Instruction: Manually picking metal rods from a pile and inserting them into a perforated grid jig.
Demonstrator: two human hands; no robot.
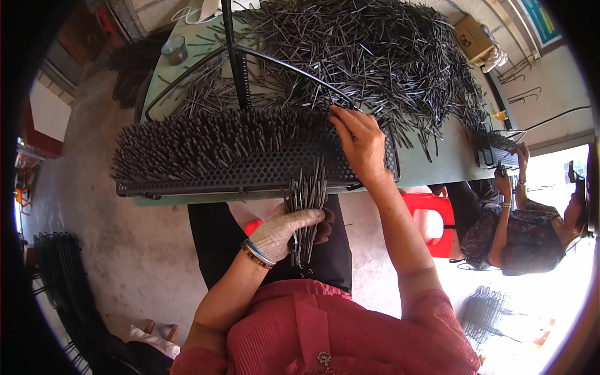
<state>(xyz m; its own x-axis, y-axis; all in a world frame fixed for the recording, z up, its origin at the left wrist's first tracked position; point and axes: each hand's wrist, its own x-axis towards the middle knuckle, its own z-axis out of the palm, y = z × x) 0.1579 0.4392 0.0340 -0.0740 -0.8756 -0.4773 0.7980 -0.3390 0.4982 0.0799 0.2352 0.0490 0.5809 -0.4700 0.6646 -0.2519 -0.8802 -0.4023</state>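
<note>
My left hand (pixel 278 234), in a pale knitted glove with dark fingertips, is wrapped round a bundle of thin dark rods (pixel 306 200). The bundle stands roughly upright in front of a long black perforated rack (pixel 240 167). Many similar rods stick up out of the rack's holes, densest along its left and middle. Bare and pinched, my right hand (pixel 359 140) reaches over the rack's right part, fingertips at its far side. Whatever those fingertips hold is hidden from this view. Rows of bare holes show near my right hand and along the near edge.
A big heap of loose dark rods (pixel 356 56) covers the green table (pixel 415 172). A black metal post (pixel 234 62) rises behind the rack. A glass cup (pixel 175 50) stands far left, a cardboard box (pixel 473 39) far right. Another person (pixel 519 231) works at a second rack, near a red stool (pixel 431 215).
</note>
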